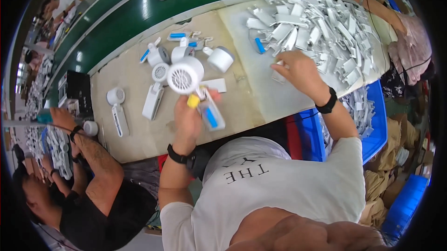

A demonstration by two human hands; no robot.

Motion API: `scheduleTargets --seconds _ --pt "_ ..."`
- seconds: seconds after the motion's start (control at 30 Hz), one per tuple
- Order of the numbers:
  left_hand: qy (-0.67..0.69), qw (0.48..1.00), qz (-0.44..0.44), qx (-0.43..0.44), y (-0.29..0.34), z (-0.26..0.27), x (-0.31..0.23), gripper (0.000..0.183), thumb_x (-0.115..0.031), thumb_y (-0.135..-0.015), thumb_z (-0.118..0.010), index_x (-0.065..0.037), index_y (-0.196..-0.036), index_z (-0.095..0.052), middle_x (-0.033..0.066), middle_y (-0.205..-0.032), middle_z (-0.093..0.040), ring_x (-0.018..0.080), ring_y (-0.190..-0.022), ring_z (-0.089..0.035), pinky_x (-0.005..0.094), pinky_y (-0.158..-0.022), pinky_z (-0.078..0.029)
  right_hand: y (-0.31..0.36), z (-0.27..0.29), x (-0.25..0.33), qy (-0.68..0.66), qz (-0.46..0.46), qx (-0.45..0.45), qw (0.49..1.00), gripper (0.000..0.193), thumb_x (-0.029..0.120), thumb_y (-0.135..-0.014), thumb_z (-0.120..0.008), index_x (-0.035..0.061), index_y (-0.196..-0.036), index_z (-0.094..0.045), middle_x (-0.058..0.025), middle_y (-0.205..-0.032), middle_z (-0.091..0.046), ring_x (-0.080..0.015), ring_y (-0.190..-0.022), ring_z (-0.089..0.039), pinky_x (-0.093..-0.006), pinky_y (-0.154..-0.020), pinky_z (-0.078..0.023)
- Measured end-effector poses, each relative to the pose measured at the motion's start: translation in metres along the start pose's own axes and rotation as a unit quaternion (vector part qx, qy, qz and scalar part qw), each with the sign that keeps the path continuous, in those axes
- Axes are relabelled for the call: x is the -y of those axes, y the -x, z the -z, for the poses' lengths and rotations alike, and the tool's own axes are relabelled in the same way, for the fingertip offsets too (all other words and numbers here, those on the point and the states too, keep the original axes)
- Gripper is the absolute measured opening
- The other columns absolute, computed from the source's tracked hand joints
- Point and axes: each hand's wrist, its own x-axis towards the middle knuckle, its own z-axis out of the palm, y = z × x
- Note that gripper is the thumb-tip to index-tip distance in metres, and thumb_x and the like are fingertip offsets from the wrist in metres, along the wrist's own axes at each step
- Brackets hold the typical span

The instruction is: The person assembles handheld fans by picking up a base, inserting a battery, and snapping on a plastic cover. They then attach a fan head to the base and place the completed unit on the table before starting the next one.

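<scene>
Tilting the fan point(185, 76) our left hand point(186, 116) clasps could spill its blue cell point(211, 117); at two o'clock, our part-curled right hand point(300, 74): hold unclear.

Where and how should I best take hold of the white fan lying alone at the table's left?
The white fan is probably best gripped at the middle of its handle, coming from the near side of the table: the long, narrow handle points there, and both its long sides look free.

And there's the glossy green conveyor point(125, 20) stretching along the far side, pale worktable point(132, 144) nearer, brown bags point(372, 211) beside a blue crate point(406, 206) at right!
</scene>
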Motion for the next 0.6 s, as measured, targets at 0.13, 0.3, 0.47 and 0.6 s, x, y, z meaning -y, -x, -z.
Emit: scheduleTargets --seconds 0.13,0.3,0.47,0.6 --pt "0.0 0.996 -0.064 -0.062 -0.02 0.0 0.007 0.029 -0.018 -0.09 -0.052 -0.001 -0.114 -0.053 0.012 -0.103 -0.061 0.0167 -0.09 -0.059 0.0282 -0.079 -0.047 0.005 -0.014 0.005 0.325 -0.122 0.058 0.936 0.048 0.045 -0.077 -0.061 0.001 -0.096 -0.055 -0.0151 -0.062 -0.059 -0.031 -0.06 -0.06 -0.038 -0.053 -0.047" --pt "-0.015 0.999 0.017 -0.05 -0.022 0.002 0.004 0.027 -0.02 -0.089 -0.054 -0.003 -0.111 -0.056 0.0074 -0.102 -0.064 0.0101 -0.087 -0.058 0.0222 -0.064 -0.048 0.0 -0.023 0.004 0.299 -0.122 0.131 0.937 0.051 0.036 -0.075 -0.064 -0.0013 -0.105 -0.048 -0.0154 -0.059 -0.058 -0.0313 -0.056 -0.06 -0.0402 -0.051 -0.047" --pt "-0.052 0.991 -0.075 -0.095 -0.022 -0.005 0.008 0.025 -0.013 -0.088 -0.056 -0.002 -0.11 -0.056 0.0085 -0.1 -0.064 0.0131 -0.087 -0.06 0.0255 -0.061 -0.052 -0.002 -0.013 0.009 0.266 -0.104 0.147 0.947 0.053 0.025 -0.073 -0.063 -0.0019 -0.114 -0.043 -0.0168 -0.06 -0.058 -0.0332 -0.059 -0.06 -0.0423 -0.052 -0.046" --pt "-0.011 0.991 -0.085 -0.099 -0.023 -0.001 0.013 0.028 -0.007 -0.086 -0.057 0.001 -0.113 -0.054 0.0107 -0.104 -0.061 0.0185 -0.092 -0.06 0.0315 -0.07 -0.055 -0.002 0.002 0.014 0.193 -0.17 0.144 0.955 0.049 0.015 -0.071 -0.06 0.0025 -0.116 -0.044 -0.0207 -0.065 -0.058 -0.0364 -0.064 -0.059 -0.0431 -0.056 -0.047"
